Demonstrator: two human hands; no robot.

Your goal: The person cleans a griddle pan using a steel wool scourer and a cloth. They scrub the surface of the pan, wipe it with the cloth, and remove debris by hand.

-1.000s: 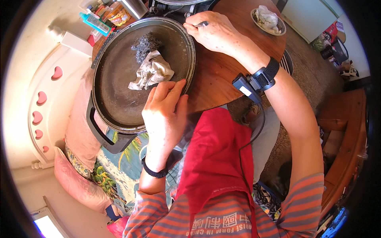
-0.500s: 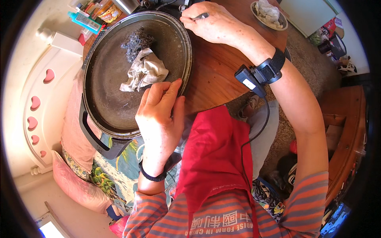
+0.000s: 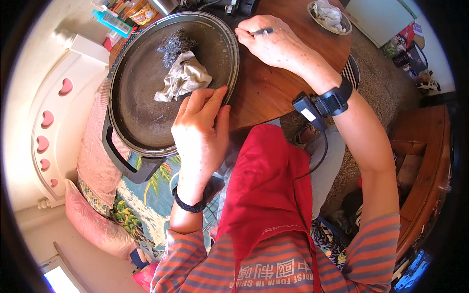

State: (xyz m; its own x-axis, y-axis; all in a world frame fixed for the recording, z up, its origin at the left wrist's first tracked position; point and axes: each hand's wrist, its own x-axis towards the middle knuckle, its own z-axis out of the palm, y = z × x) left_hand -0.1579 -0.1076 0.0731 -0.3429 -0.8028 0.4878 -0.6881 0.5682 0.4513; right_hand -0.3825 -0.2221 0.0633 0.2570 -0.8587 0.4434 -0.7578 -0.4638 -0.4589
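A round dark pan (image 3: pixel 134 105) with a loop handle lies partly on the wooden table, its handle side reaching out over the left edge. My left hand (image 3: pixel 200 129) grips its near right rim, fingers over the edge and thumb outside. Inside the pan are a crumpled grey-white cloth (image 3: pixel 188 78), close to my left fingertips, and a dark shiny scouring pad (image 3: pixel 176 47) beyond it. My right hand (image 3: pixel 273 41) is above the table, just right of the pan, its fingers closed. A small dark piece shows at its knuckles; what it belongs to is hidden.
Beyond the pan stands a black appliance part (image 3: pixel 237 9) with metal fittings. A bowl (image 3: pixel 346 30) with crumpled white material sits at the table's far right. A teal bottle (image 3: pixel 113 22) and a jar (image 3: pixel 140 13) stand far left. A cable hangs from my right wrist device (image 3: pixel 312 107).
My right hand has drawn back toward me from the black appliance part, uncovering its metal fittings. My left hand stays on the pan's rim. The whole view has shifted slightly.
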